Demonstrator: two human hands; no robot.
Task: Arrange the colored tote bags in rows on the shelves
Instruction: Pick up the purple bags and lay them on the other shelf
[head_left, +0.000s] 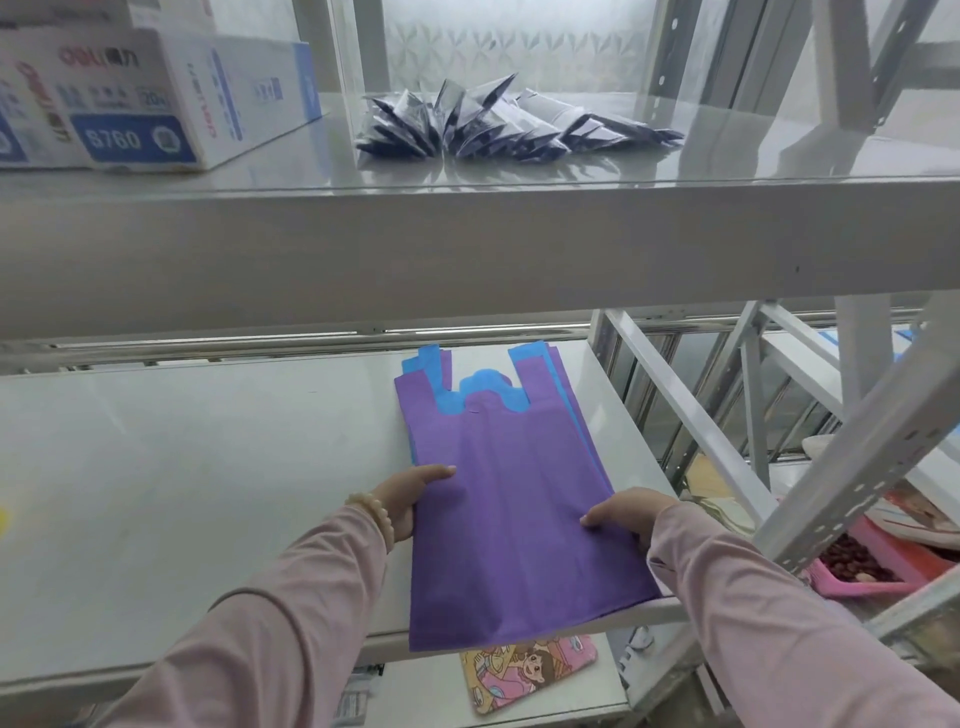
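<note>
A stack of flat tote bags lies on the right part of the middle shelf (208, 467). The top one is a purple bag (509, 509), and its lower end hangs over the shelf's front edge. Blue bags (485, 384) show beneath it at the handles and along the sides. My left hand (415, 493) grips the stack's left edge, thumb on top. My right hand (631, 514) grips the right edge the same way. Both sleeves are pale pink, and a bead bracelet sits on my left wrist.
The upper shelf (467, 244) carries white and blue boxes (140, 98) at the left and a fan of dark folded packets (498, 122) in the middle. A cartoon-print pouch (524, 670) lies on the lower shelf. Metal rack posts (857, 478) and a pink tray (883, 566) stand to the right.
</note>
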